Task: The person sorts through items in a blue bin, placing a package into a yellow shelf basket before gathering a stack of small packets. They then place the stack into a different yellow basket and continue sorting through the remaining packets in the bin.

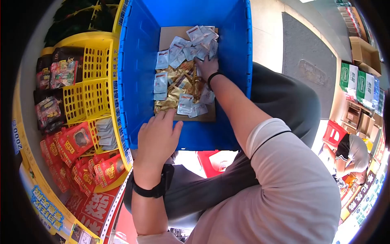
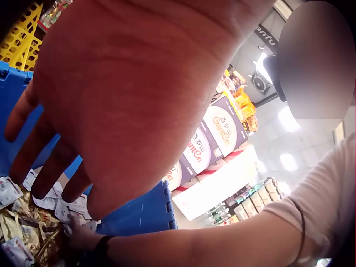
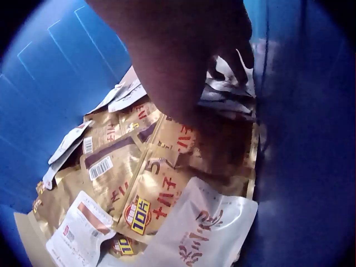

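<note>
A blue crate (image 1: 138, 81) holds gold packets (image 1: 174, 95) and silvery-white packets (image 1: 161, 83) over brown cardboard. My right hand (image 1: 207, 68) reaches in along the crate's right side, fingers on the white packets. In the right wrist view the right hand (image 3: 178, 61) points down, its fingertips against white packets (image 3: 236, 72); gold packets (image 3: 161, 183) lie below, and part of the hand is in shadow. My left hand (image 1: 157, 136) is over the crate's near edge, fingers extended, holding nothing. The left wrist view shows the palm of the left hand (image 2: 122, 100), fingers apart.
Left of the crate stands a yellow basket rack (image 1: 95, 87) with red bags (image 1: 75, 140) and grey packets (image 1: 106, 134). A red stool (image 1: 211, 162) shows beneath the crate's near side. Cartons (image 1: 365, 53) and another person (image 1: 353, 152) are at the right.
</note>
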Demonstrator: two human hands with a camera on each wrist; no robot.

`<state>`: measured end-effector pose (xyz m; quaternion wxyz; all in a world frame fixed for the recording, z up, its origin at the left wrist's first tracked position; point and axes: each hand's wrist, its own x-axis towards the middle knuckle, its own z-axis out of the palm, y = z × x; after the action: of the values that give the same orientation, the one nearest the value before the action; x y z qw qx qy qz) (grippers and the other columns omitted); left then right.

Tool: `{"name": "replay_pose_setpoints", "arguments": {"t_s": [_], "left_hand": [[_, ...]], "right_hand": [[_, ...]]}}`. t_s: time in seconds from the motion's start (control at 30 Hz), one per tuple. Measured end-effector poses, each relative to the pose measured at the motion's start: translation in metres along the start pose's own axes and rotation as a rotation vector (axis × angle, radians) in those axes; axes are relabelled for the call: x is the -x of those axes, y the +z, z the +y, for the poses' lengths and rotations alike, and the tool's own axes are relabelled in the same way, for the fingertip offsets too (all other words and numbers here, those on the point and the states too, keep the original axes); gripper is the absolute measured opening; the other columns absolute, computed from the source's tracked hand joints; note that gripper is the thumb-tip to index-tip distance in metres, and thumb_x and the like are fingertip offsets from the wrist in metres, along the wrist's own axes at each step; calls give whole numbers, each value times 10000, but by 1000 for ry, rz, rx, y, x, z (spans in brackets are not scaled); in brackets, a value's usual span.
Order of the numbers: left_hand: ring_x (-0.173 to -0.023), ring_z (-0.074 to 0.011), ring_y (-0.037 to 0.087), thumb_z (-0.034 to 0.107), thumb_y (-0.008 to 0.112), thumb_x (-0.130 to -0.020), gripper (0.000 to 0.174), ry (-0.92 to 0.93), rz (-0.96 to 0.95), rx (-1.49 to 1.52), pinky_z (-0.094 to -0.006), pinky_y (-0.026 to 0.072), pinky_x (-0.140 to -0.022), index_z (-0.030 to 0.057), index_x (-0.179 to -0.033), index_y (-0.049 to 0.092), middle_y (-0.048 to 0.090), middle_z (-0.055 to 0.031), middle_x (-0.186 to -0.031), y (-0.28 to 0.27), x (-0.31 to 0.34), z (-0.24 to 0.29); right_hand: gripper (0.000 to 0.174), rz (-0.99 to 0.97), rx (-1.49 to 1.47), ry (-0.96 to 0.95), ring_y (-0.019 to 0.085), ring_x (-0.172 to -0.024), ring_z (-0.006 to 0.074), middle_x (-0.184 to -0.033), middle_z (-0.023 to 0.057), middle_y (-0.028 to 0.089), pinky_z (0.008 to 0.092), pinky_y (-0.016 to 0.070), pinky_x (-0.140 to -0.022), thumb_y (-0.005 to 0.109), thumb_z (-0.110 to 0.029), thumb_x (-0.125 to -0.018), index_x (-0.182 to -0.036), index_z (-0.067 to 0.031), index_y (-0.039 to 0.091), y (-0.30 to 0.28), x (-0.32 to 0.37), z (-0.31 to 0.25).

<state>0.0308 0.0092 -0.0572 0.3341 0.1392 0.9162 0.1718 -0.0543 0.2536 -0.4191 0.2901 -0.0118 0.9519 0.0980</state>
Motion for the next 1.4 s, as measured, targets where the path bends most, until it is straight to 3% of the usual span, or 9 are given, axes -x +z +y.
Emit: {"name": "replay_pose_setpoints", "arguments": {"t_s": [0.23,0.33,0.37,0.6,0.8,1.0,1.1,1.27,1.4], "left_hand": [[-1080,-354,656,327,614,-997,385,9,26,-14,-485,511,-889,74,-1288,626,692,-141,-1174,3,-2,-3],[-1074,-346,659,326,616,-996,377,-9,3,-17,-481,510,-886,77,-1279,628,695,-138,-1161,5,-1,-6],[-1072,-344,660,325,617,-996,374,-11,-3,-16,-480,509,-886,78,-1277,629,696,-137,-1157,5,-1,-8],[-1069,-340,661,319,624,-989,376,-4,0,-10,-481,509,-879,79,-1279,626,700,-133,-1147,5,-2,-13],[-980,-321,690,295,685,-936,282,76,172,10,-482,518,-816,83,-1121,658,693,-115,-988,14,-3,-16],[-1082,-344,657,307,632,-971,358,79,99,4,-493,519,-865,82,-1251,635,699,-125,-1134,5,-7,-15],[-1109,-352,646,296,635,-966,348,75,174,11,-493,520,-881,80,-1239,640,694,-125,-1119,-3,-6,-17],[-1153,-397,615,205,630,-958,335,25,553,283,-495,500,-975,58,-1259,627,666,-166,-1181,-11,-8,-26],[-1378,-461,450,73,736,-837,753,-46,852,385,-473,418,-1148,148,-1522,431,432,-241,-1498,-43,10,-22]], "right_hand": [[533,158,-184,122,649,-1167,436,-1483,194,515,575,508,-988,578,-152,-982,-1497,-217,455,-35,-16,23],[394,195,-314,128,657,-1157,428,-1453,180,538,509,584,-921,575,-114,-980,-1372,-149,553,-30,-27,25],[436,250,-344,139,652,-1159,434,-1323,176,605,481,590,-928,610,-29,-935,-1355,-124,548,-30,-30,27],[283,173,-537,305,666,-1166,396,-1233,217,691,479,572,-958,656,-84,-917,-1199,-87,680,-64,-47,39],[408,485,-990,347,701,-1078,413,-1107,214,750,474,567,-950,773,-262,-791,-1137,-52,719,-63,-39,39],[470,361,-1231,252,713,-1096,368,-1105,207,762,432,559,-951,794,-306,-744,-1126,-36,752,-84,-15,26],[438,285,-1402,21,745,-1016,301,-1082,169,775,398,565,-903,793,-230,-772,-1135,8,739,-99,-25,26],[323,-17,-1841,-316,736,-986,231,-1139,134,744,370,600,-861,730,-53,-889,-1194,43,687,-245,59,25],[384,-268,-1929,-453,746,-995,262,-1151,147,731,419,642,-855,709,-60,-921,-1286,27,627,-347,167,27]]}}
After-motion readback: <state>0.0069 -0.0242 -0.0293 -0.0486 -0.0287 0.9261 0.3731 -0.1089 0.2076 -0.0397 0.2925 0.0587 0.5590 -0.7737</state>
